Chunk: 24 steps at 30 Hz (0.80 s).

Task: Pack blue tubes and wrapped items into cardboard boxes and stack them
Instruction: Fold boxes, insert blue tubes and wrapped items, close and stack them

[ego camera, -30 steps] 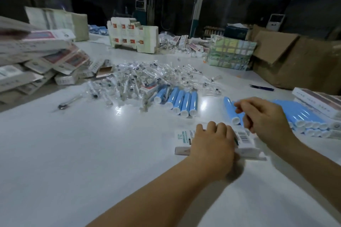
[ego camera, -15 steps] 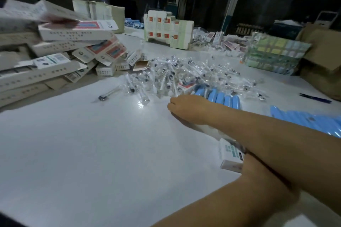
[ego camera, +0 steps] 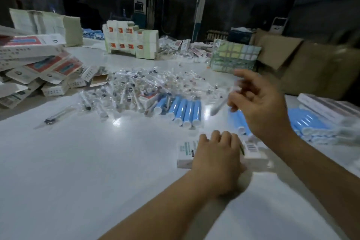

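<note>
My left hand (ego camera: 218, 154) lies on a small white cardboard box (ego camera: 185, 154) on the white table, fingers curled over its top. Above and to the right, my right hand (ego camera: 257, 107) pinches a clear wrapped item (ego camera: 222, 104) that hangs blurred from its fingertips. A blue tube (ego camera: 238, 121) lies just under that hand. A row of blue tubes (ego camera: 184, 110) lies in the middle of the table, in front of a heap of clear wrapped items (ego camera: 136, 87). More blue tubes (ego camera: 305, 122) are piled at the right.
Filled white and red boxes (ego camera: 37, 64) are heaped at the left. A block of flat cartons (ego camera: 130, 42) and a wrapped bundle (ego camera: 233, 57) stand at the back. A brown cardboard box (ego camera: 315, 64) is at the right. One wrapped item (ego camera: 52, 118) lies alone at the left.
My right hand reached left across to the heap of wrapped items and has come back to the right holding one. The left hand stayed on the box.
</note>
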Each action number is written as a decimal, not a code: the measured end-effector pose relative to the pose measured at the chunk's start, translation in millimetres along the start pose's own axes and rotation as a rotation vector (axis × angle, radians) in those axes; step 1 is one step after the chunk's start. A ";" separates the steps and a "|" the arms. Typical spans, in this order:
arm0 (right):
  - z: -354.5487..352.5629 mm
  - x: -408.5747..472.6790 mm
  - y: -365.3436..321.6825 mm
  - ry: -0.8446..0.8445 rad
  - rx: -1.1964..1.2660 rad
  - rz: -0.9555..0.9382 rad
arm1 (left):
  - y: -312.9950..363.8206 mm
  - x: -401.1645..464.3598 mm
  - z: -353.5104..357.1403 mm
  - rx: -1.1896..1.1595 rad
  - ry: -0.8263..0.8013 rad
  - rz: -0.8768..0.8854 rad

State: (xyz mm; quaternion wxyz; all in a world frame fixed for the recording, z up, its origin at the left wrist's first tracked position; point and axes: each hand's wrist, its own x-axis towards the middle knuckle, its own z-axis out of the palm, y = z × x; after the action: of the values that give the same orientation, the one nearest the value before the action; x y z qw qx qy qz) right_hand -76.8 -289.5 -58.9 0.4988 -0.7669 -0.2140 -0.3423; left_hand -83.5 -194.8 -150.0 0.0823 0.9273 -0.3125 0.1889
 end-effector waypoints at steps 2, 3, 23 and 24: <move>-46.4 -23.1 14.4 0.279 0.088 0.191 | -1.7 1.5 -2.7 -0.027 0.040 -0.004; -65.8 -36.3 22.1 0.403 0.114 0.289 | -1.0 1.8 -4.0 -0.013 0.060 0.004; -39.6 -84.8 41.1 0.227 0.073 0.797 | 1.7 0.5 3.4 0.032 0.094 -0.016; -39.5 -84.9 38.4 0.206 0.123 0.804 | 0.4 0.4 3.0 0.035 0.096 -0.016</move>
State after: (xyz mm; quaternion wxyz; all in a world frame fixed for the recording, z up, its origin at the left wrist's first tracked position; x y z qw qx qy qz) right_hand -120.6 -340.2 -134.8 0.6563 -0.7200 0.1331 -0.1818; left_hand -82.5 -196.1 -152.6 0.0824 0.9209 -0.2973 0.2382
